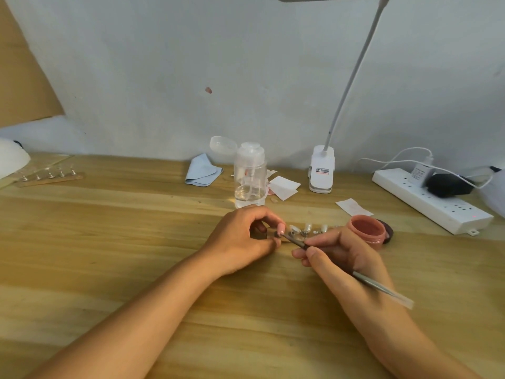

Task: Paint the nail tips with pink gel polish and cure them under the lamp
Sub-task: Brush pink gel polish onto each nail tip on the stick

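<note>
A wooden strip [297,236] with several nail tips on small stands lies at the table's middle. My left hand [243,242] grips its left end, fingers curled round the leftmost tip [281,229], which is pink. My right hand [341,255] pinches a thin metal brush [382,288] like a pen; its bristle end touches that pink tip. The other tips, such as one at mid strip [307,227], look white or clear. An open pot of pink gel [367,232] stands just right of the strip, its dark lid [389,233] beside it.
A clear pump bottle [250,179] stands behind the hands, with a blue cloth [200,173] and paper wipes [284,187]. A clip desk lamp [322,170] and a power strip [431,203] are at right. A second strip of tips [50,177] and a white curing lamp [11,162] sit far left.
</note>
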Available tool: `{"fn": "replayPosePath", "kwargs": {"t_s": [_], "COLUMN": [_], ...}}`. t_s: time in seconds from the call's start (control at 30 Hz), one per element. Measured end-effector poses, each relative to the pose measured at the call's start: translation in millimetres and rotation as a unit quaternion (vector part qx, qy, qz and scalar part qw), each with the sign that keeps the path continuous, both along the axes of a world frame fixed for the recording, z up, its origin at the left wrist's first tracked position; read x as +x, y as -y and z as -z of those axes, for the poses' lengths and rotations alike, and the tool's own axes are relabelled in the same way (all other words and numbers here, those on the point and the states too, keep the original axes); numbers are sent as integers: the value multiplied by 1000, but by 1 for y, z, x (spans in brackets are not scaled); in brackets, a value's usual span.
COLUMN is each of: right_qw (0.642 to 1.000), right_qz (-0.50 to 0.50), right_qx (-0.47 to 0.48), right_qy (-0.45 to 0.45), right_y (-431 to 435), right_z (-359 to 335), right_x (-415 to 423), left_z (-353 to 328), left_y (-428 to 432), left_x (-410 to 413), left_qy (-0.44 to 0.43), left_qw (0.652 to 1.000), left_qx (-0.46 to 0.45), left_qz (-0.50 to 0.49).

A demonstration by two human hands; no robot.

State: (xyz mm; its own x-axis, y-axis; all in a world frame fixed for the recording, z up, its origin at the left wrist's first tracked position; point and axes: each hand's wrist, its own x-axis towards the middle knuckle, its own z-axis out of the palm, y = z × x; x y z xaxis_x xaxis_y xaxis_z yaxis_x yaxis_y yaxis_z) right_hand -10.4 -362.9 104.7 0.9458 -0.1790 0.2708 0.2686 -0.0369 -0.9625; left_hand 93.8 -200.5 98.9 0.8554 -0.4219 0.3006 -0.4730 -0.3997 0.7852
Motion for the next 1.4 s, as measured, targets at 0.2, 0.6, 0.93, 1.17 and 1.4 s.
{"fn": "replayPosePath", "kwargs": {"t_s": [0.2, 0.6, 0.93, 1.17, 1.4], "right_qw": [1000, 1000, 999, 981, 846], "right_qz": [2, 15, 26, 111, 207], "right_qx": [0, -14, -9, -78, -454], "right_qy": [-5, -8, 16, 137, 186], "right_y": [0, 0, 0, -1, 6], "right_z": [-1, 0, -2, -6, -1], "right_x": [0, -1, -3, -7, 5], "left_z": [-1, -1, 2, 6, 0], "left_y": [0, 0, 0, 2, 3], "left_x": [-1, 0, 1, -1, -13], "left_qy": [1, -1, 12, 115, 221], "left_qw": [1000, 1000, 1000, 993, 972], "left_qx": [1, -5, 4, 30, 71], "left_qz": [0, 0, -2, -14, -26]}}
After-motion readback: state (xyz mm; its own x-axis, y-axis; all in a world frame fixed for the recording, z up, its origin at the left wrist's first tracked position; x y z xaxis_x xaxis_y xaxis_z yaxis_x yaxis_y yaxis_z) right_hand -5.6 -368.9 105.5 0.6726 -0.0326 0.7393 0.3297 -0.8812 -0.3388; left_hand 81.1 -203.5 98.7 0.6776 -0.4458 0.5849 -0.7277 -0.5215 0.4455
